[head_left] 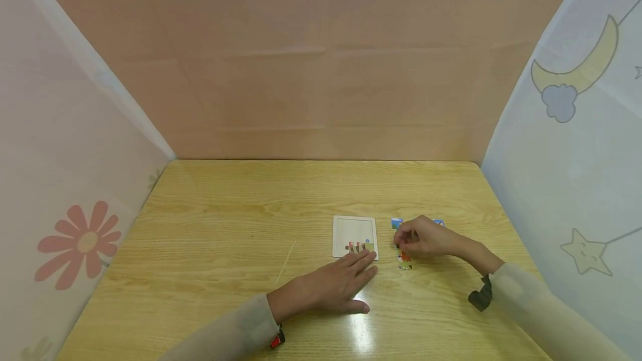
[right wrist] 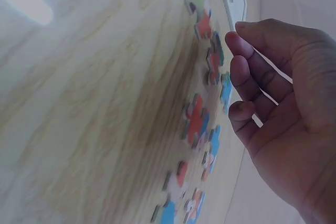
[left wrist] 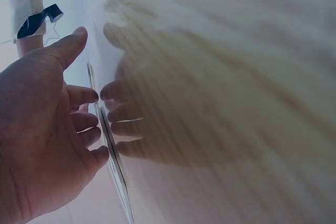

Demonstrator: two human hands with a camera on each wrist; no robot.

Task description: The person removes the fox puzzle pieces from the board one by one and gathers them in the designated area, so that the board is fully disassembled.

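Observation:
My left hand lies flat with fingers extended, its fingertips over the lower edge of a pale puzzle tray. A few joined jigsaw pieces sit in the tray's lower right part, partly covered by those fingers. To the tray's right, my right hand hovers over loose jigsaw pieces. In the right wrist view its fingers are loosely bent, thumb and index fingertips close together, with nothing visible between them. A red piece lies just beside the fingertips; the hand hides several pieces in the head view.
More loose pieces lie around the right hand, among them a blue one and a red one. The wooden table meets a plain back curtain, with printed cloth walls left and right. Dark straps hang at both wrists.

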